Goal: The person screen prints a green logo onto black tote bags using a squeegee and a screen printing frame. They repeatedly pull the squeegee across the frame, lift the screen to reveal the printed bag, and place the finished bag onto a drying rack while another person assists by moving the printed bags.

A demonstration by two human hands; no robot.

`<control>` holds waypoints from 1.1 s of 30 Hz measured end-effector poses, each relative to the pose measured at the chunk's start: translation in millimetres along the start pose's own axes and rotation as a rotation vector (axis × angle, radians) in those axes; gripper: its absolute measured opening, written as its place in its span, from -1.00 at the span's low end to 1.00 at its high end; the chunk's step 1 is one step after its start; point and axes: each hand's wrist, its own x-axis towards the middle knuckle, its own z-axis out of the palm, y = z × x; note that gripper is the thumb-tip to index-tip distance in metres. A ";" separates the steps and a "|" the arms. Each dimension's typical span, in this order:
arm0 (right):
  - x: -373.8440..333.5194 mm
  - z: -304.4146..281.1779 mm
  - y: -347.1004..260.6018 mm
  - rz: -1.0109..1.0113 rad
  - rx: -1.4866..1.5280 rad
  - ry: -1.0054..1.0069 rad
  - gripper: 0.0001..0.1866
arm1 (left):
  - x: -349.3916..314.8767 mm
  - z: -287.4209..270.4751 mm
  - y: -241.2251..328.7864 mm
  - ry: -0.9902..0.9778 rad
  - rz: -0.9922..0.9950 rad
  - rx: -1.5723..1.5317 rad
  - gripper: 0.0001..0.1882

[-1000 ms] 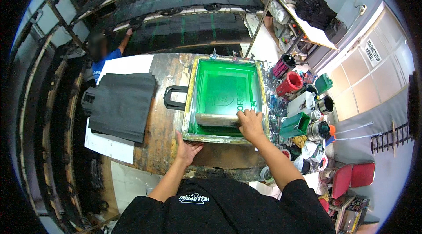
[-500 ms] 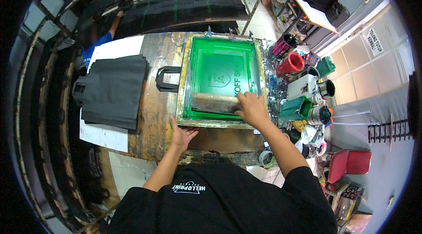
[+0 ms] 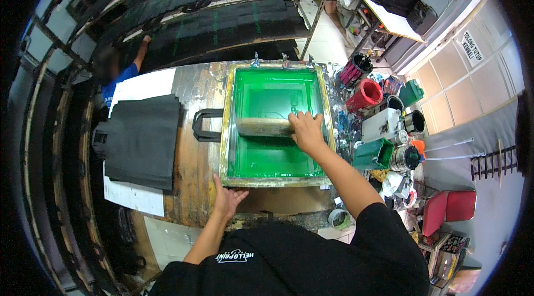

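Wooden bar squeegee [image 3: 261, 127], head view: lies crosswise inside a rectangular screen frame [image 3: 226, 129] with yellowish, paint-stained edges, about mid-way along it. Green ink [image 3: 272, 158] coats the mesh on both sides of the bar. Right hand [image 3: 307, 133] grasps the squeegee at its right end, fingers bent over the top. Left hand [image 3: 226, 201] at the frame's near left corner, thumb spread away from the fingers, fingers by the near edge; cannot tell whether it grips.

Black strap handle [image 3: 206, 137] sticks out from under the frame's left side, flat on the worn, stained wooden table [image 3: 192, 185]. Metal clamps [image 3: 256, 60] at the frame's far edge. Left of it, a stack of flat black bags [image 3: 142, 143] on white sheets [image 3: 133, 201]. Right of it, crowded together: red round tub [image 3: 365, 94], green rectangular container [image 3: 374, 154]. Beyond, a blue-sleeved person [image 3: 120, 77] reaches toward dark loaded racks [image 3: 222, 29].
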 end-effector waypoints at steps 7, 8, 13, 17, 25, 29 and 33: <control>119.3 35.2 43.8 -0.011 0.011 0.077 -0.23 | -5.6 6.9 7.4 0.032 -0.065 -0.010 0.27; 137.2 38.4 51.0 0.004 0.016 0.028 -0.22 | -4.4 3.7 6.6 0.015 -0.069 -0.019 0.26; 205.2 47.2 77.8 0.009 -0.023 -0.022 -0.23 | 2.0 -0.2 5.8 0.024 -0.115 -0.052 0.23; 224.7 43.1 89.0 -0.014 0.015 -0.116 -0.25 | 11.9 -5.2 3.6 0.000 -0.142 -0.010 0.26; 203.8 29.4 86.2 -0.027 0.040 0.073 -0.28 | 40.9 -53.2 14.6 -0.035 -0.546 0.437 0.27; 191.5 37.8 78.7 0.002 0.005 0.206 -0.30 | 60.3 -10.9 76.7 -0.095 -0.034 0.911 -0.11; 189.4 50.0 77.0 0.043 -0.072 0.242 -0.32 | 112.2 62.1 153.0 0.062 0.908 1.282 -0.55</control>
